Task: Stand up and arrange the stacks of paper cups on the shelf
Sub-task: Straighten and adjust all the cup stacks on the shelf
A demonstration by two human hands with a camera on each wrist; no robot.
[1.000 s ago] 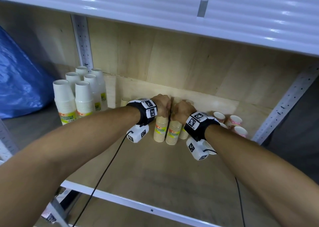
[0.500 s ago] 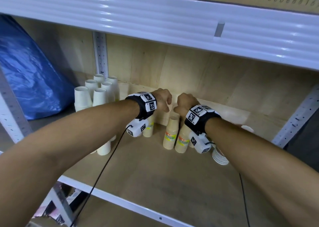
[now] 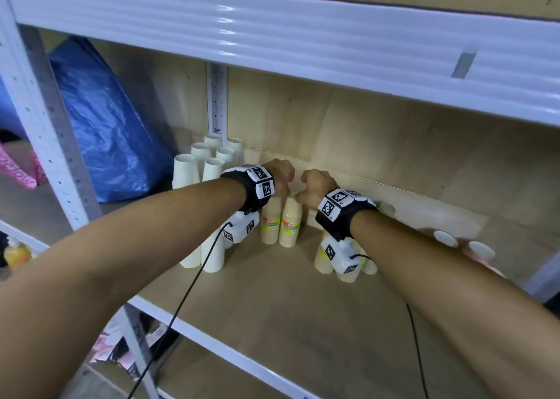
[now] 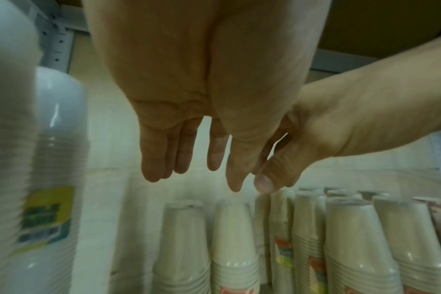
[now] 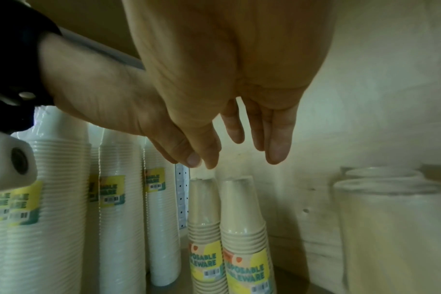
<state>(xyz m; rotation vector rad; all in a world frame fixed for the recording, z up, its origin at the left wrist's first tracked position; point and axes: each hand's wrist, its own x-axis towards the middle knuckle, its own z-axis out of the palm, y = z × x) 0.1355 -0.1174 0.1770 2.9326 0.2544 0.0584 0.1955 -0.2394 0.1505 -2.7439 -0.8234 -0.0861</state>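
Two tan paper cup stacks [image 3: 271,224] [image 3: 291,227] with yellow labels stand upright side by side on the wooden shelf [image 3: 272,307], also seen in the right wrist view [image 5: 204,214] [image 5: 242,214]. My left hand [image 3: 280,177] and right hand [image 3: 315,186] hover just above their tops, close together. In the wrist views the left hand [image 4: 202,175] and right hand [image 5: 239,151] hang with relaxed, straight fingers and hold nothing. More tan stacks [image 3: 322,260] stand under my right wrist.
Tall white cup stacks [image 3: 194,174] are grouped at the back left by the perforated upright [image 3: 216,101]. Pink-printed cups [image 3: 481,250] sit at the right. A blue bag [image 3: 106,132] fills the neighbouring bay. The upper shelf's white rail [image 3: 272,35] hangs low overhead.
The two tan stacks have moved left, nearer the white stacks. Both hands, which were curled over the tops, now hang with loose fingers above them. My view has risen.
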